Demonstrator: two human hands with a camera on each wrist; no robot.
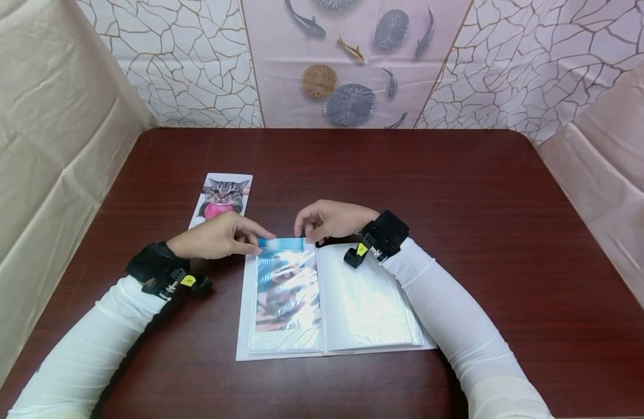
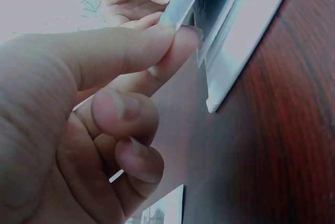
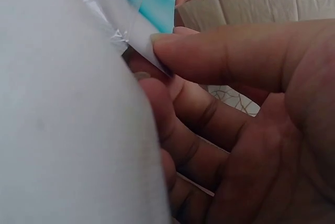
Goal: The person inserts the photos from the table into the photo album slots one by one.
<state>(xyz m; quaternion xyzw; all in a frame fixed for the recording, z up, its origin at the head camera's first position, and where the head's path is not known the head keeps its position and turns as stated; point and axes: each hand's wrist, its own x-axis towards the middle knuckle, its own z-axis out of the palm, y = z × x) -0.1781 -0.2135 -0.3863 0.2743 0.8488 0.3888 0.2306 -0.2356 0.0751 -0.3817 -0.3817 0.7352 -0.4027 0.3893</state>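
Observation:
A photo album point(image 1: 374, 302) lies spread on the table, and a blue-topped photo point(image 1: 282, 285) sits mostly inside the clear sleeve of its left page. The photo's upper strip sticks out above the sleeve's mouth. My left hand point(image 1: 214, 235) pinches the photo's top left corner between thumb and index finger, its other fingers curled below in the left wrist view. At the top right corner, beside the album's spine, my right hand point(image 1: 337, 220) pinches the photo's white edge point(image 3: 141, 41) between thumb and fingers. Glare on the plastic blurs the picture.
Behind my left hand lies a cat photo point(image 1: 224, 192), its lower part hidden by that hand. The dark red-brown table point(image 1: 484, 192) extends to both sides. Patterned cloth point(image 1: 348, 64) hangs along its far edge, and pale drapes point(image 1: 54, 128) line the sides.

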